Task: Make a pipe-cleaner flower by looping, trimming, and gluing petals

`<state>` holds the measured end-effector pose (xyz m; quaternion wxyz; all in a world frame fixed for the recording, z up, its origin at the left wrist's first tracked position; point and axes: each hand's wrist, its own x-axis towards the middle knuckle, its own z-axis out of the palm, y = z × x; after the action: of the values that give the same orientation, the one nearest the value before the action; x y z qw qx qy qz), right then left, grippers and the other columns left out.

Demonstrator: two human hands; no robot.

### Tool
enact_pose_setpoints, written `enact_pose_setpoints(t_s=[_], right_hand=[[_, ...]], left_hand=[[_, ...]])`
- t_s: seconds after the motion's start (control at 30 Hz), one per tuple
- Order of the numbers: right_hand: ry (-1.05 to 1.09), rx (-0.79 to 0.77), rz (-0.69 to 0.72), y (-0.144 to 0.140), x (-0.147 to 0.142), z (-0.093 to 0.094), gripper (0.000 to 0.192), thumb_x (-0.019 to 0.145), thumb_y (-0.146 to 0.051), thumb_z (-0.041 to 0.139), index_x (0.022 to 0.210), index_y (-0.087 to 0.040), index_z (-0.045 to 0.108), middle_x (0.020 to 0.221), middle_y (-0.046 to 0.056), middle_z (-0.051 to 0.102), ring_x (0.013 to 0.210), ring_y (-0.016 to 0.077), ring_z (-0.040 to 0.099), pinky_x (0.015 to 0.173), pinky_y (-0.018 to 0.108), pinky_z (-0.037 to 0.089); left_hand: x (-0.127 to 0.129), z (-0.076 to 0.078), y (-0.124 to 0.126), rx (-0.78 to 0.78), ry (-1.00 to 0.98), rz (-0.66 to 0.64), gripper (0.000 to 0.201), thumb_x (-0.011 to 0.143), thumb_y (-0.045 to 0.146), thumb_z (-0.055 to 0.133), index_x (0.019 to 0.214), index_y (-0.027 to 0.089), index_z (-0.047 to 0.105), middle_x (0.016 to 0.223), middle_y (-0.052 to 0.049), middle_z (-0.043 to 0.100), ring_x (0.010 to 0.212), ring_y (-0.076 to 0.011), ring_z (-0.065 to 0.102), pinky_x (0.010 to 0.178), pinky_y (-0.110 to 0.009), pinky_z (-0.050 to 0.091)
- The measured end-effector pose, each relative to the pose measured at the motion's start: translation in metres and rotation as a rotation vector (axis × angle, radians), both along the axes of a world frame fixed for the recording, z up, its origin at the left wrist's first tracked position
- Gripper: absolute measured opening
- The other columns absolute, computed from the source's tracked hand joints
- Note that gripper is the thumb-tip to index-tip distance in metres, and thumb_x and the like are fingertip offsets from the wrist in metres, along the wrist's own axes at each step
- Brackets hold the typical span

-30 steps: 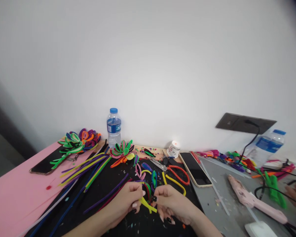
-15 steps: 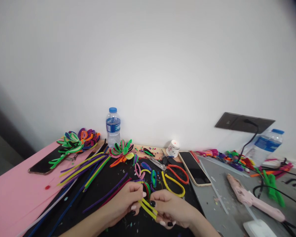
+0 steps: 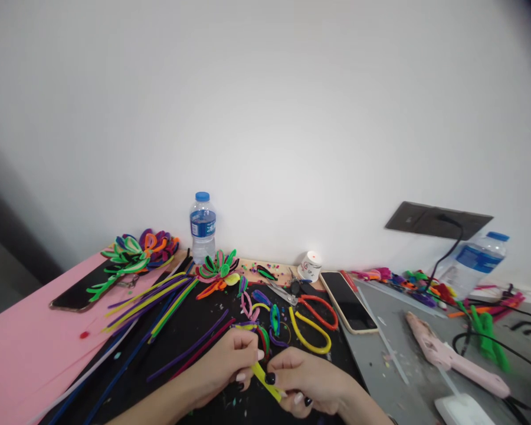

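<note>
A folded yellow pipe cleaner [image 3: 265, 381] sits pinched between two hands low over the black mat [image 3: 194, 330] at the near edge of the table [image 3: 22, 354]. A second ago its two legs splayed apart in a loose fork; half a second ago they ran side by side; now they are pressed into one tight strip, a sign the fold is being squeezed flat. The left hand [image 3: 228, 363] has its fingers closed on the upper end, thumb on top, wrist resting near the mat. The right hand [image 3: 303, 381] has drawn closer and clamps the lower end, thumb with a dark nail pressed down on the strip, the other fingers curled under. Just beyond the knuckles lie bent scraps in red, green and purple [image 3: 268, 330] and a yellow loop [image 3: 310, 336]. Further out: scissors [image 3: 287, 292], a phone [image 3: 349, 301], a pink glue gun [image 3: 451, 357], a water bottle [image 3: 202, 227] and long straight pipe cleaners [image 3: 150, 301].
</note>
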<state>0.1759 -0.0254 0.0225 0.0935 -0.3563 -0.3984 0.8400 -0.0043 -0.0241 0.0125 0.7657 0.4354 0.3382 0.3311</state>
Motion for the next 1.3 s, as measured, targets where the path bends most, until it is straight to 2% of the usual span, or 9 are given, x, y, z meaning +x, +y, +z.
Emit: enact_pose_setpoints(t_s=[0.2,0.33,0.47,0.7,0.87,1.0,1.1,1.2,1.3], right_hand=[[-0.062,0.038,0.041,0.0014,0.0026,-0.0057,0.011,0.064,-0.014,0.051,0.059,-0.017,0.043,0.039,-0.010,0.036,0.030,-0.0001,0.020,0.031,0.014,0.011],[-0.124,0.139,-0.072,0.0028,0.0041,-0.0037,0.023,0.071,-0.030,0.055,0.057,-0.017,0.042,0.040,-0.007,0.044,0.029,0.0009,0.028,0.030,0.014,0.013],[-0.121,0.166,-0.033,0.0024,0.0041,-0.0005,0.034,0.073,-0.041,0.054,0.053,-0.015,0.045,0.041,-0.006,0.046,0.028,0.0004,0.025,0.029,0.016,0.012],[-0.138,0.249,-0.027,-0.0014,0.0015,-0.0046,0.032,0.076,-0.046,0.051,0.067,-0.015,0.050,0.047,-0.005,0.050,0.032,0.0026,0.032,0.031,0.016,0.017],[-0.085,0.111,-0.081,-0.0001,0.0021,-0.0029,0.028,0.071,-0.039,0.060,0.064,-0.016,0.045,0.046,-0.006,0.048,0.032,0.0015,0.031,0.032,0.015,0.014],[-0.051,0.039,-0.120,0.0011,0.0021,0.0007,0.028,0.070,-0.033,0.061,0.058,-0.016,0.041,0.040,-0.009,0.037,0.032,0.0000,0.023,0.033,0.015,0.009],[-0.047,0.048,-0.074,0.0003,0.0003,0.0019,0.024,0.070,-0.025,0.057,0.055,-0.016,0.040,0.038,-0.011,0.032,0.030,-0.0005,0.018,0.033,0.015,0.007],[-0.068,0.093,-0.060,-0.0008,-0.0014,0.0006,0.018,0.067,-0.017,0.053,0.054,-0.016,0.040,0.040,-0.010,0.036,0.030,-0.0007,0.019,0.032,0.015,0.009],[-0.121,0.145,-0.085,-0.0013,-0.0015,-0.0005,0.018,0.067,-0.020,0.053,0.056,-0.017,0.039,0.043,-0.008,0.042,0.031,0.0001,0.024,0.032,0.014,0.012]], left_hand=[[0.0004,-0.0040,0.0001,0.034,0.041,-0.016,0.033,0.069,0.029,0.060,0.050,0.019,0.034,0.035,0.010,0.031,0.034,-0.0039,0.024,0.040,-0.018,0.030],[0.0004,-0.0015,0.0015,0.002,-0.012,0.019,0.035,0.069,0.030,0.061,0.051,0.018,0.033,0.040,0.010,0.029,0.035,-0.0030,0.022,0.039,-0.017,0.028],[-0.0016,0.0007,0.0016,-0.035,-0.058,0.019,0.034,0.070,0.027,0.061,0.052,0.018,0.034,0.043,0.010,0.027,0.036,-0.0025,0.020,0.039,-0.017,0.026],[-0.0038,0.0014,0.0008,-0.040,-0.087,0.015,0.032,0.070,0.026,0.060,0.052,0.018,0.035,0.044,0.010,0.028,0.036,-0.0024,0.021,0.039,-0.017,0.025],[-0.0028,0.0018,0.0010,-0.018,-0.081,0.020,0.032,0.069,0.027,0.061,0.052,0.017,0.036,0.042,0.010,0.029,0.036,-0.0028,0.022,0.040,-0.017,0.026],[-0.0021,0.0018,0.0011,-0.004,-0.061,0.022,0.035,0.068,0.029,0.063,0.051,0.018,0.035,0.042,0.010,0.029,0.036,-0.0029,0.023,0.040,-0.017,0.027],[-0.0014,0.0013,0.0015,0.024,-0.021,0.019,0.035,0.069,0.030,0.062,0.050,0.018,0.035,0.041,0.010,0.031,0.036,-0.0032,0.025,0.041,-0.017,0.029],[-0.0012,-0.0003,0.0024,0.054,0.008,0.020,0.035,0.069,0.031,0.062,0.050,0.018,0.035,0.039,0.010,0.031,0.035,-0.0035,0.026,0.041,-0.018,0.030],[-0.0016,-0.0024,0.0036,0.070,0.010,0.028,0.034,0.070,0.030,0.061,0.051,0.018,0.036,0.038,0.010,0.031,0.035,-0.0039,0.026,0.041,-0.018,0.029]])
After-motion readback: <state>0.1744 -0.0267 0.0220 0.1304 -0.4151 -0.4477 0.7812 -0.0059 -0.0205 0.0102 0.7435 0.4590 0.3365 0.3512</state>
